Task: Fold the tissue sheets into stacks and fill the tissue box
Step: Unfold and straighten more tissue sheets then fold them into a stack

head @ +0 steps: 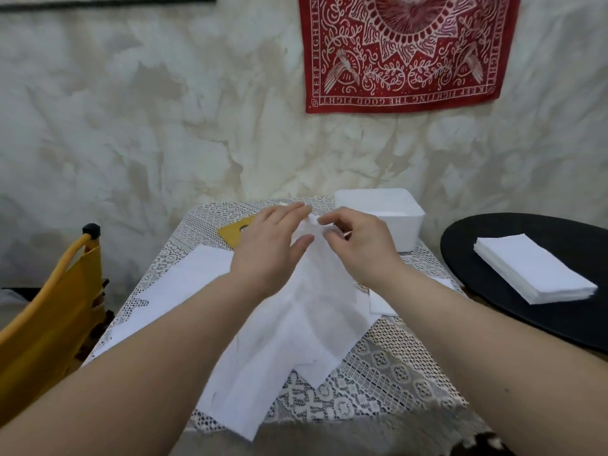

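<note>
Fingers of the right hand [358,245] pinch the far corner of a thin white tissue sheet [316,311] (lifted off the lace cloth). The left hand [266,248] hovers beside it, fingers straight and relaxed. Beyond the right hand sits an open white plastic tissue box [394,222].

Soft, even indoor light fills the frame, with only faint shadows. The white tissue sheet [309,311] at centre is nearly washed out. Wide-angle distortion bends the edges, and the bottom of the frame is blurred.

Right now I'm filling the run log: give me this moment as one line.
stage: folding | right hand: pinches tissue sheet | left hand: open over sheet | tissue box: open, behind hands | folded stack: on black tray
</note>
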A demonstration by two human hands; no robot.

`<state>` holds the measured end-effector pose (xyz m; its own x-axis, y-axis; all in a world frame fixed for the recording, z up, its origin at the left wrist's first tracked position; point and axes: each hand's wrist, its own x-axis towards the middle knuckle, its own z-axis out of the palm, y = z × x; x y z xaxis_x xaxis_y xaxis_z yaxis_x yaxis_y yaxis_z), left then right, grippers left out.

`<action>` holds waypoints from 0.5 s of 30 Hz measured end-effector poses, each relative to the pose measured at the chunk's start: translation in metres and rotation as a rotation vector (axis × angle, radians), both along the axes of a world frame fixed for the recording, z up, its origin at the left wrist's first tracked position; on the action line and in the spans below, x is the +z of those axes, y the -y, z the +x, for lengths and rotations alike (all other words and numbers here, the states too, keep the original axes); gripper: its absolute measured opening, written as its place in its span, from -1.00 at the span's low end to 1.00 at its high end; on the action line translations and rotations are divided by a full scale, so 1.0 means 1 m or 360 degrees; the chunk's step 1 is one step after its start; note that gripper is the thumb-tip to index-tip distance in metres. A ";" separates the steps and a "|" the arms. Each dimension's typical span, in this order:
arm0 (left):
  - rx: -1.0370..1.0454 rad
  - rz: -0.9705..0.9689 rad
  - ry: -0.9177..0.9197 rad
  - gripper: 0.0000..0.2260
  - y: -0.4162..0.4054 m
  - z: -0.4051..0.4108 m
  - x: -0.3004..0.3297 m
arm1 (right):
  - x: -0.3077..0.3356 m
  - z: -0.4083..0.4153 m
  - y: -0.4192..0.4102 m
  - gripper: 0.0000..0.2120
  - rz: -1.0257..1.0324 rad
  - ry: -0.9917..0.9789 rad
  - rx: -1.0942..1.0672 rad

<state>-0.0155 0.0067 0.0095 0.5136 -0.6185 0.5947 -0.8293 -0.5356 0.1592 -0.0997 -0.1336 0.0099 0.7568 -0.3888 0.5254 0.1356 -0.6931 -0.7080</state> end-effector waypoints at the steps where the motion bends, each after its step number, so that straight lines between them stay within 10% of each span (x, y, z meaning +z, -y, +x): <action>1: -0.0011 0.0001 0.0002 -0.57 -0.002 -0.008 0.005 | 0.005 -0.008 -0.003 -0.82 0.0005 0.0023 0.0034; 9: -0.0046 0.0115 -0.0286 -0.48 -0.025 -0.052 0.024 | 0.023 -0.069 -0.011 -0.63 0.0246 0.0054 0.0248; 15: -0.0034 0.0020 -0.0470 -0.80 -0.036 -0.073 0.039 | 0.023 -0.096 -0.002 -0.54 0.0622 -0.0041 0.0162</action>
